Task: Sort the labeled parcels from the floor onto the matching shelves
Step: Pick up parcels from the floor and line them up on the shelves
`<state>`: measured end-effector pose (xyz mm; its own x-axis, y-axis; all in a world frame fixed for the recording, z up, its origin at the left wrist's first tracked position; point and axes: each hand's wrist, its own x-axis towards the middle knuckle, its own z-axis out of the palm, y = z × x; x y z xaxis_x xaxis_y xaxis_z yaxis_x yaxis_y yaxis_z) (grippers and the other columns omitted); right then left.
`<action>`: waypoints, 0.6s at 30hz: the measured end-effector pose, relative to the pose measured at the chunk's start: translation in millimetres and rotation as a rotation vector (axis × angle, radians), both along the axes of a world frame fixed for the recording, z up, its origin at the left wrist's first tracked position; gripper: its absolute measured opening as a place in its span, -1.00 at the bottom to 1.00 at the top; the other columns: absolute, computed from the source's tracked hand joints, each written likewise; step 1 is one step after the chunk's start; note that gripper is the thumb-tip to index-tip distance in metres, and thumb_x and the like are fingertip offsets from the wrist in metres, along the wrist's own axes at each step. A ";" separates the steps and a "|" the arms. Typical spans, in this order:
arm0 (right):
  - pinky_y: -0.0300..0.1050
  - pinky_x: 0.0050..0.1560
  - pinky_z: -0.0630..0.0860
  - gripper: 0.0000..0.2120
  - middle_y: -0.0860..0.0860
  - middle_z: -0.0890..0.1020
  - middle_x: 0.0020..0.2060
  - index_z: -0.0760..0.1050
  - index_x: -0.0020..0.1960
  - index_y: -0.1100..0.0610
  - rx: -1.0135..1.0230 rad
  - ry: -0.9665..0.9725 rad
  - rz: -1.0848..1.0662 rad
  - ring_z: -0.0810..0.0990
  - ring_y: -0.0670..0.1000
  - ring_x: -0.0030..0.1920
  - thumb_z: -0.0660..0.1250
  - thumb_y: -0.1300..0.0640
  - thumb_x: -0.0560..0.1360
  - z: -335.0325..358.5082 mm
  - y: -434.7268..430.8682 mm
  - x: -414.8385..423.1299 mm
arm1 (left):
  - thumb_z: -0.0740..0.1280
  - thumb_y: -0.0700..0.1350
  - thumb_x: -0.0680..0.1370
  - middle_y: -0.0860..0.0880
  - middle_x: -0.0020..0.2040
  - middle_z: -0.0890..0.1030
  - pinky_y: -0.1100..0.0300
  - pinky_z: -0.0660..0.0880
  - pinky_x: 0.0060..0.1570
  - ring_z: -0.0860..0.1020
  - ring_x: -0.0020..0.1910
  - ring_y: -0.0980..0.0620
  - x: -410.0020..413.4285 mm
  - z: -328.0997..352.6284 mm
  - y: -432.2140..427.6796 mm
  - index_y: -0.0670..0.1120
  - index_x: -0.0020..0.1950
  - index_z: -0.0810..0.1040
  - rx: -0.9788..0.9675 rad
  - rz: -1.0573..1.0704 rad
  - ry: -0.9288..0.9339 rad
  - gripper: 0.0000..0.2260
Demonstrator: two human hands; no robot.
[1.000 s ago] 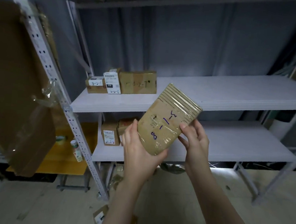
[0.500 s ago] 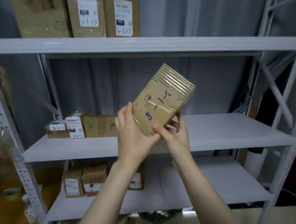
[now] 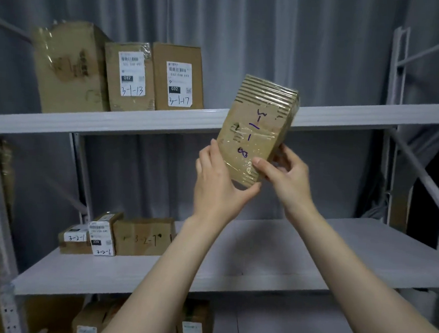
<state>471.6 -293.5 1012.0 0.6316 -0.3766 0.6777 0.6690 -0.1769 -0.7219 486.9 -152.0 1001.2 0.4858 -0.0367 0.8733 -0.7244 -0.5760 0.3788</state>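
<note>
Left hand and right hand both grip the taped parcel, tilted.

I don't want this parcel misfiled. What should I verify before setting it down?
1. Grip: left hand and right hand both hold the parcel at its lower end: ok.
2. Label: handwritten 3-1-8 faces the camera: ok.
3. Match: top shelf carries box 3-1-13 and box 3-1-17: ok.
4. Room: no box stands right of box 3-1-17: ok.
5. Pose: the parcel is tilted, not level: not ok.
6. Shelf surface: hidden from below: cannot tell.
</note>
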 end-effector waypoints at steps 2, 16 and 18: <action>0.09 0.15 0.61 -0.41 0.00 0.72 0.04 0.58 0.24 0.11 -0.047 -0.036 -0.017 0.70 0.00 0.06 0.56 0.00 0.24 20.9 -10.9 6.8 | 0.53 0.24 0.28 -0.12 0.40 0.27 0.06 0.43 0.25 0.30 0.38 -0.11 7.0 14.4 -7.4 -0.23 0.55 0.08 0.029 0.009 -0.016 0.06; 0.04 0.15 0.61 -0.38 -0.03 0.71 0.05 0.61 0.23 0.10 -0.141 -0.224 -0.071 0.67 -0.05 0.08 0.46 -0.20 0.26 137.5 -25.9 49.8 | 0.45 0.30 0.37 -0.17 0.39 0.29 0.01 0.42 0.27 0.33 0.39 -0.14 45.5 115.0 -22.4 -0.27 0.55 0.07 0.037 0.131 -0.217 0.02; 0.12 0.19 0.58 -0.44 -0.04 0.72 0.03 0.63 0.18 0.08 -0.159 -0.243 -0.076 0.67 -0.02 0.10 0.45 -0.22 0.29 149.5 -30.5 60.8 | 0.43 0.31 0.37 -0.13 0.36 0.32 -0.01 0.44 0.23 0.37 0.35 -0.12 51.2 126.1 -22.1 -0.23 0.54 0.11 0.042 0.138 -0.224 -0.02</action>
